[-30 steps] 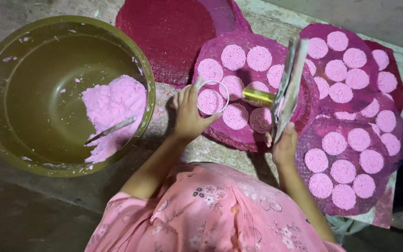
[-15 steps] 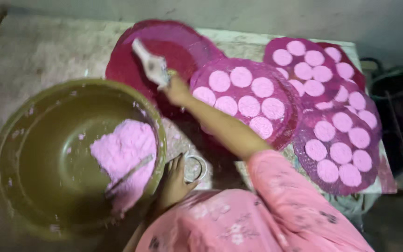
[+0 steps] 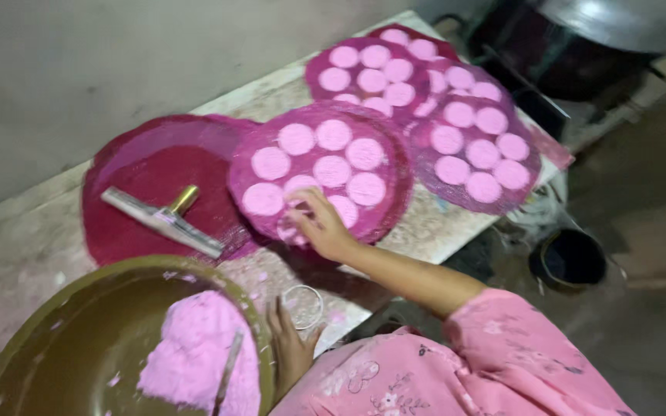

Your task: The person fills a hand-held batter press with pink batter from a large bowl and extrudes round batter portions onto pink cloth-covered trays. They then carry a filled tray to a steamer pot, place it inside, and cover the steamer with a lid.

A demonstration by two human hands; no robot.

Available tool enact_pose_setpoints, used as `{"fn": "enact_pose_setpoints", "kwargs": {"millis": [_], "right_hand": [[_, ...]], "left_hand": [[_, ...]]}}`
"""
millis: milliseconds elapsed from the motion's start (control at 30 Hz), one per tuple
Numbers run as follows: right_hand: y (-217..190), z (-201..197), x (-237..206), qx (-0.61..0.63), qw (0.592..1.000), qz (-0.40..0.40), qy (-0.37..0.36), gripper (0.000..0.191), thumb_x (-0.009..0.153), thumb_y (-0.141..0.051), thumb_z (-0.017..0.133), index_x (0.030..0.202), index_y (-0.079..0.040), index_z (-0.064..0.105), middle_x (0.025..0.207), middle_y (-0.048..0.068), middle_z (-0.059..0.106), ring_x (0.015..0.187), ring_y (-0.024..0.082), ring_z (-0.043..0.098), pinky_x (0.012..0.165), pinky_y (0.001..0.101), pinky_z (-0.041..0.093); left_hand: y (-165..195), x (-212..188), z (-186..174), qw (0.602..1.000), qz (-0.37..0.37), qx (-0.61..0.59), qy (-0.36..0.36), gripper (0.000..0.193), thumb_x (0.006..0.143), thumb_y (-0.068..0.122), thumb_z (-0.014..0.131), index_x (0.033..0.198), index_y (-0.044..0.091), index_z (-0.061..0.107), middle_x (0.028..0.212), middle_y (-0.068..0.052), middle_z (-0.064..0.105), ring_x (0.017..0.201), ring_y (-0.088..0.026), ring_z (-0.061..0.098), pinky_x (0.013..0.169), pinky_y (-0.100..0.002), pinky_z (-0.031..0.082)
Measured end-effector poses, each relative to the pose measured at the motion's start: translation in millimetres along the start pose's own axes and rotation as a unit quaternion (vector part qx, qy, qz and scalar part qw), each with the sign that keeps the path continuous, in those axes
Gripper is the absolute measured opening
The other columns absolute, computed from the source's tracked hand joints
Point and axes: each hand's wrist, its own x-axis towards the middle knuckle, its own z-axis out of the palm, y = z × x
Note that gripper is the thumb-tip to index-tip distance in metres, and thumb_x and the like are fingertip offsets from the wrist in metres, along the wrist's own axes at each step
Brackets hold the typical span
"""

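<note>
At six o'clock, the left hand (image 3: 290, 350) is lying flat and open on the desk (image 3: 25, 254), touching the rim of the olive bowl (image 3: 63, 339) holding pink dough (image 3: 202, 358), with a small metal ring (image 3: 302, 306) just beside its fingers. Toward the centre, the right hand (image 3: 321, 225) is reaching onto the near round tray (image 3: 395, 192), fingertips curled loosely on a pink disc (image 3: 300, 187), gripping nothing. At nine o'clock, a scraper (image 3: 165, 221) is resting on an empty red tray (image 3: 140, 177). At one o'clock, more filled trays (image 3: 475, 146) are lying.
</note>
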Motion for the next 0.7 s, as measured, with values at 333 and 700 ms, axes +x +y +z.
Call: {"fn": "enact_pose_setpoints", "kwargs": {"millis": [333, 700], "right_hand": [[84.5, -293.3, -194.2, 0.096, 0.948, 0.133, 0.273, 0.027, 0.104, -0.008, 0.056, 0.131, -0.002, 0.059, 0.113, 0.006, 0.064, 0.098, 0.012, 0.064, 0.080, 0.0255, 0.052], [127.6, -606.5, -271.9, 0.071, 0.943, 0.183, 0.268, 0.022, 0.102, -0.016, 0.057, 0.116, 0.000, 0.066, 0.103, 0.008, 0.072, 0.087, 0.014, 0.068, 0.077, 0.0267, 0.054]], "left_hand": [[110.2, 20.5, 141.6, 0.970, 0.238, 0.044, 0.011, 0.063, 0.086, 0.027, 0.072, 0.137, -0.002, 0.049, 0.140, -0.024, 0.047, 0.128, -0.045, 0.042, 0.107, -0.059, 0.032], [229.7, 70.1, 397.1, 0.951, 0.098, 0.233, 0.181, 0.065, 0.094, 0.042, 0.060, 0.141, -0.001, 0.050, 0.145, -0.018, 0.052, 0.137, -0.037, 0.045, 0.118, -0.059, 0.028]]}}
